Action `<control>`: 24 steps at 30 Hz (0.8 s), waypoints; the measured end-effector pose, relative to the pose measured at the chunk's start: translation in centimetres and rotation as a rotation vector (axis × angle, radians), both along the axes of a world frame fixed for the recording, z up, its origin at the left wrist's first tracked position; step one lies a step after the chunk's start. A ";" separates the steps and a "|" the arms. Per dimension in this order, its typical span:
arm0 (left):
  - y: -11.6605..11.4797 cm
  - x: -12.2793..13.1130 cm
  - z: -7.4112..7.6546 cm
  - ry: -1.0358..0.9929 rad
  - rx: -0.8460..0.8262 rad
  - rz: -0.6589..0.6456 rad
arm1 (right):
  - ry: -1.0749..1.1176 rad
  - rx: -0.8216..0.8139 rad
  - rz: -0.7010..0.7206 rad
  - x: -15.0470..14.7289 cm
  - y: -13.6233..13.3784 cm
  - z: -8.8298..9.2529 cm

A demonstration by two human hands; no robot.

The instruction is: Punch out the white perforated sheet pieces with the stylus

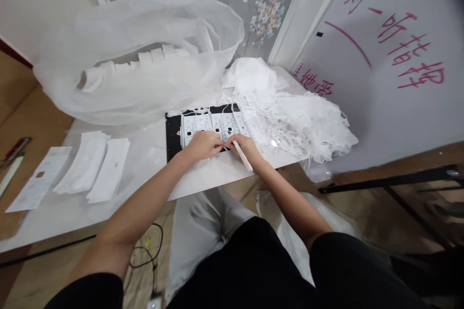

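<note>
My right hand [242, 144] is closed around a slim white stick-like tool [242, 157], whose rear end points back toward me; its working tip is hidden by my fingers. My left hand [203, 145] meets it at the near edge of the printed white cards [223, 119], fingers pinched together. What the left fingers hold, if anything, is too small to make out. The cards lie side by side on a black mat [174, 136], with small dark square marks on them and white strings along their far edge.
A heap of white strings and strips [308, 125] lies right of the cards. Behind stands a big bundle of sheer white fabric [145, 77]. Stacks of white strips [83, 161] and a printed sheet [41, 178] lie left. A whiteboard [391, 120] with red writing leans at right.
</note>
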State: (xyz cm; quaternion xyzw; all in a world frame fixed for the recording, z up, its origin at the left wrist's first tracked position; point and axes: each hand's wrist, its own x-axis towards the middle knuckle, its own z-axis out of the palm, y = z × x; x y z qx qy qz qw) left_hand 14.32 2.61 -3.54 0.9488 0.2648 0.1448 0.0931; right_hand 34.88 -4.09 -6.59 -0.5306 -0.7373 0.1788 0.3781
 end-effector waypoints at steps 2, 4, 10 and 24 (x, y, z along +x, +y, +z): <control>-0.1 0.2 0.1 -0.016 -0.014 0.034 | -0.011 -0.009 0.002 -0.1 0.0 0.1; -0.1 0.4 0.2 -0.036 -0.045 0.078 | -0.019 -0.009 0.000 -0.1 -0.1 0.0; -0.4 0.9 0.7 -0.014 -0.076 0.136 | -0.016 -0.001 0.016 -0.1 0.1 -0.3; 0.4 -0.6 1.2 0.041 -0.088 -0.073 | 0.026 -0.039 -0.015 -0.3 -0.2 0.6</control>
